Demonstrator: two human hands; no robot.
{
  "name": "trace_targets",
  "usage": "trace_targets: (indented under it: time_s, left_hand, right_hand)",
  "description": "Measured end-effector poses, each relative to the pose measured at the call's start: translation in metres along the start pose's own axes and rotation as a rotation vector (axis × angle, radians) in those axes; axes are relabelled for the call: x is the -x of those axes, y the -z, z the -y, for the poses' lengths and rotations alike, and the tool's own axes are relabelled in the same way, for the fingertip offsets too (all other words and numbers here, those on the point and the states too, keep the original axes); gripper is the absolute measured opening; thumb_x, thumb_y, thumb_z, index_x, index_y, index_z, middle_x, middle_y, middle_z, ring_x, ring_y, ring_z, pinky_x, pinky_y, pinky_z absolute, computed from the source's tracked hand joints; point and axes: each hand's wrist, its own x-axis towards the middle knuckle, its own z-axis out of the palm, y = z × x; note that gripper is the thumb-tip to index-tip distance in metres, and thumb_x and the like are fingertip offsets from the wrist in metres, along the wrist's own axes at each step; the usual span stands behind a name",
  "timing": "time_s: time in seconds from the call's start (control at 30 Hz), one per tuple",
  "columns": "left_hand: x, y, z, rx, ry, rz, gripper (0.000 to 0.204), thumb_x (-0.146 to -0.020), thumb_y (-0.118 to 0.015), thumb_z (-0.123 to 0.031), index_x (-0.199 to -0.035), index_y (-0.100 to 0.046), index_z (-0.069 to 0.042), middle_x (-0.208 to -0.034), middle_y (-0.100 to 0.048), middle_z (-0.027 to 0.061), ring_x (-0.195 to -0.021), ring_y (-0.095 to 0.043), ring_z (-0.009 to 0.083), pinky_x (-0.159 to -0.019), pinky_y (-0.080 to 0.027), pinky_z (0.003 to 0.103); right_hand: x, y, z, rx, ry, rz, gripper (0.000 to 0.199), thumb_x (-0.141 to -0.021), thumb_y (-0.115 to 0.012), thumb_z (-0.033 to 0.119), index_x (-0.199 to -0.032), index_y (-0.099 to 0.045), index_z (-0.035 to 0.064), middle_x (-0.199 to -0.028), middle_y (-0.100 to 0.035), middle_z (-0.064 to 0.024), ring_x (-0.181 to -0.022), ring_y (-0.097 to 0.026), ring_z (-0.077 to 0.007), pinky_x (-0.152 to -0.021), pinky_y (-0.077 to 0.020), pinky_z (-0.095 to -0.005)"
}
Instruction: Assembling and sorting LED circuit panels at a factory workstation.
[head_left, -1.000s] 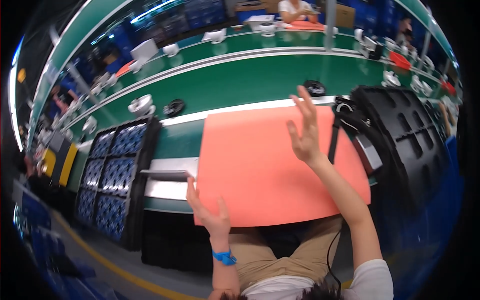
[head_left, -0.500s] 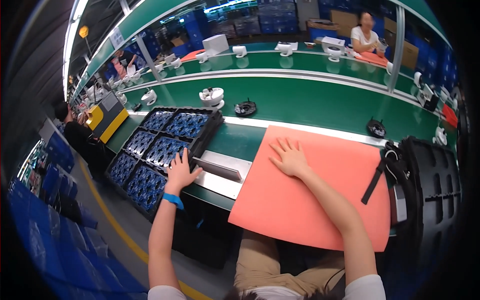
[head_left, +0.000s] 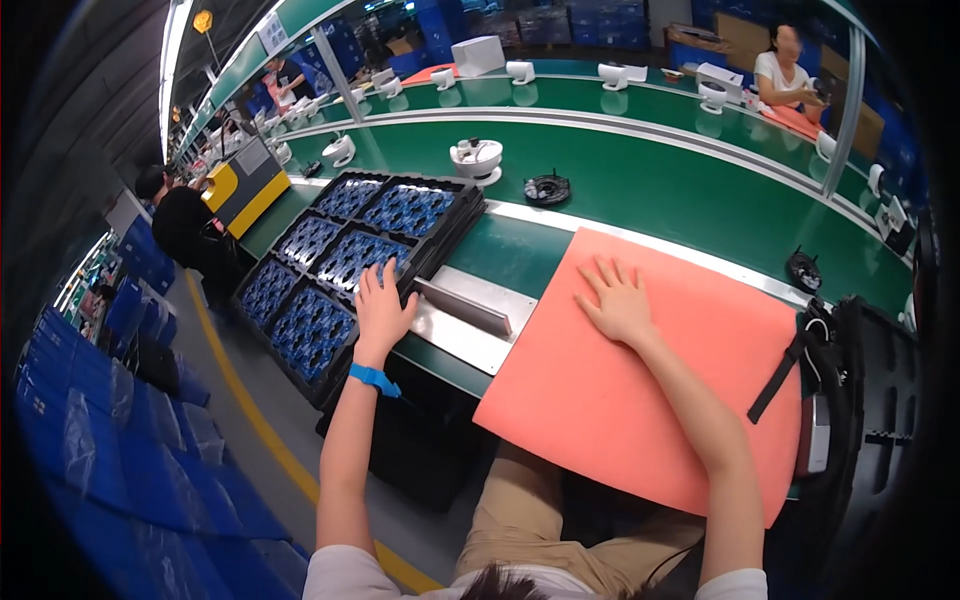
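Left hand (head_left: 383,308): I see it laid palm down, fingers spread, on the near right edge of the black tray (head_left: 345,262); the grip is wide and holds nothing, and the flat pressure looks meant to steady the tray.
Right hand (head_left: 617,303): flat on the orange mat (head_left: 640,385), fingers fanned; grip wide, nothing in it, seemingly bracing the mat.
Tray: a stack of black trays with blue parts in its pockets, lying at my left on the table (head_left: 520,255), its long side angled away from me.
Mat: lies across the table edge in front of me, its near corner overhanging my lap, so a hand on it keeps it from tipping.
Metal plate (head_left: 470,318): between tray and mat, touching neither hand.
Wristband (head_left: 375,379): blue, on the left wrist.
Black case (head_left: 880,400): at my right, just beside the mat, a strap draped onto the mat edge.
Belt (head_left: 680,190): green, beyond the table, carrying a white cup-like part (head_left: 476,159) and a black ring (head_left: 547,188), well apart from both hands.
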Motion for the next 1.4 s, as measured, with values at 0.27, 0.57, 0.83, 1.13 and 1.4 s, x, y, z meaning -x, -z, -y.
trace_targets:
  time_s: [0.27,0.57,0.83,1.13,1.4]
  left_hand:
    - [-0.041,0.031,0.061,-0.067,0.193,0.333,0.077,-0.083,-0.053,-0.06,-0.138,-0.039,-0.009,-0.142,-0.035,0.0223,-0.135,-0.025,0.0392,-0.107,-0.022,0.055]
    - [-0.062,0.007,0.065,0.028,0.189,0.386,0.059,-0.072,-0.069,-0.054,-0.101,-0.064,-0.003,-0.12,-0.049,0.0178,-0.122,-0.038,0.0327,-0.102,-0.029,0.048]
    - [-0.06,0.09,0.024,1.413,0.328,-0.072,0.035,-0.096,-0.043,-0.035,-0.091,-0.056,-0.003,-0.092,-0.059,0.0047,-0.091,-0.054,0.0169,-0.083,-0.043,0.028]
    - [0.01,0.08,-0.105,2.443,0.245,0.788,0.045,-0.095,-0.037,-0.044,-0.117,-0.052,-0.007,-0.11,-0.059,0.0049,-0.099,-0.054,0.0175,-0.091,-0.043,0.034]
    - [-0.116,-0.045,-0.021,0.433,-0.124,0.022,0.044,-0.089,-0.057,-0.038,-0.115,-0.054,-0.002,-0.113,-0.059,0.0165,-0.108,-0.052,0.0347,-0.094,-0.04,0.041]
  right_hand:
    - [0.002,0.001,0.0,0.0,0.018,0.004,0.059,-0.094,-0.033,0.053,-0.144,-0.033,0.0232,-0.152,-0.025,-0.0076,-0.141,-0.02,-0.0294,-0.113,-0.01,-0.0529]
    - [0.006,0.004,-0.003,-0.01,0.022,-0.011,0.057,-0.093,-0.035,0.05,-0.142,-0.037,0.0219,-0.151,-0.027,-0.0089,-0.14,-0.022,-0.0301,-0.112,-0.0127,-0.0527]
    - [0.004,0.003,-0.011,-0.08,0.03,-0.083,0.054,-0.092,-0.045,0.045,-0.136,-0.043,0.0129,-0.144,-0.038,-0.0116,-0.135,-0.032,-0.0293,-0.112,-0.0197,-0.049]
    - [0.002,0.05,0.025,-1.77,-0.069,0.168,0.037,-0.095,-0.053,0.035,-0.12,-0.05,0.0089,-0.102,-0.059,-0.0036,-0.082,-0.058,-0.0101,-0.07,-0.049,-0.0259]
    - [-0.019,0.066,-0.106,-1.328,-0.202,-0.162,0.031,-0.079,-0.073,0.023,-0.1,-0.063,0.0021,-0.082,-0.064,-0.0037,-0.068,-0.057,-0.0079,-0.061,-0.046,-0.0227]
